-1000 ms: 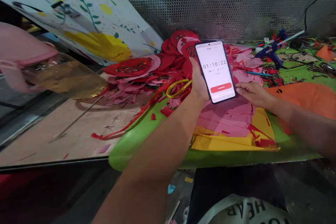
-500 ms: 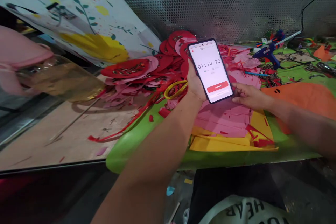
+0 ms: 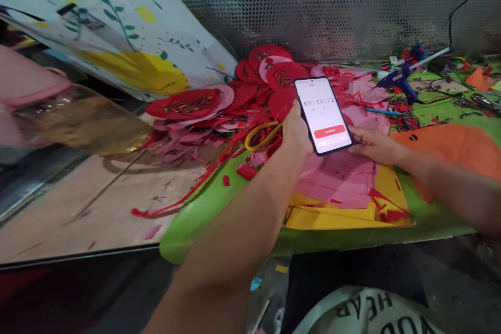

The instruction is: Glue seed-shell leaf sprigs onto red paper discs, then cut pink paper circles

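Observation:
My left hand (image 3: pixel 297 128) is closed around the left side of a smartphone (image 3: pixel 324 115), its fingers partly hidden behind it. The lit white screen shows 01:10:22 above a red button. At the phone's lower right edge, my right hand (image 3: pixel 368 143) grips with bent fingers; some fingertips are out of sight. Beneath the phone lie stacked pink felt sheets (image 3: pixel 332 185) and yellow felt (image 3: pixel 332 217). Round red felt pieces (image 3: pixel 287 77) with dark leaf patterns are piled behind and left of it. A yellow loop (image 3: pixel 260 135) lies beside my left wrist.
A blue glue gun (image 3: pixel 399 81) with a cord lies at the back right, near orange felt (image 3: pixel 450 154). On the left stand a flowered bag (image 3: pixel 156 26) and a tilted clear bottle (image 3: pixel 90 120). A perforated metal panel (image 3: pixel 313 5) closes off the back.
The phone has moved a little down and to the right and leans back more, with my left hand moving along. My right hand has stayed at its lower right edge.

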Tool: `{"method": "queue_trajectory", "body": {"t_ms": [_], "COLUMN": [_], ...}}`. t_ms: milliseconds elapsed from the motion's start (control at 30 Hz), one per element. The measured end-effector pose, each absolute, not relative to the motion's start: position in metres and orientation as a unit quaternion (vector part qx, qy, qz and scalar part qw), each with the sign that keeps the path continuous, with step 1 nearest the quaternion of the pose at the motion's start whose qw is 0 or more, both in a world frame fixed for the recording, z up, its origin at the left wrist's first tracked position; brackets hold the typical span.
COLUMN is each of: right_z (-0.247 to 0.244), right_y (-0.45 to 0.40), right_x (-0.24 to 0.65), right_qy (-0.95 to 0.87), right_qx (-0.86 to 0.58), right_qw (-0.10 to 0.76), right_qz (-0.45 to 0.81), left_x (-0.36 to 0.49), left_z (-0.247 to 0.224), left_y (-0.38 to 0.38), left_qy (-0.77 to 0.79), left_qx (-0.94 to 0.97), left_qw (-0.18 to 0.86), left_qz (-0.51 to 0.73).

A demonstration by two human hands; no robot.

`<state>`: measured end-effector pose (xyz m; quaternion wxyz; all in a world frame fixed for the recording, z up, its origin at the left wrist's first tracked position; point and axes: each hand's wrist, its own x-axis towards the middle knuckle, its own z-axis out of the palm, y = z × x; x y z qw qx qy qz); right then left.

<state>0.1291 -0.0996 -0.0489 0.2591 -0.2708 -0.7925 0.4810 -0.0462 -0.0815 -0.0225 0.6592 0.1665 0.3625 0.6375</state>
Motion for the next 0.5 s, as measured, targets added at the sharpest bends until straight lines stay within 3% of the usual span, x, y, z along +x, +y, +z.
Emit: {"method": "queue_trajectory", "body": {"t_ms": [500], "right_z": [-0.043], "right_y": [-0.102], "right_x": [0.131], "right_qy": [-0.83], "right_qx": [-0.38], "right_qw": [0.238], "right_qz": [0.333], "left_x": [-0.045], "left_z": [-0.016], "left_y": [-0.091], "left_qy": [0.376], "left_qx": [0.183], "left_qw": [0.681], "left_qz": [0.601]}}
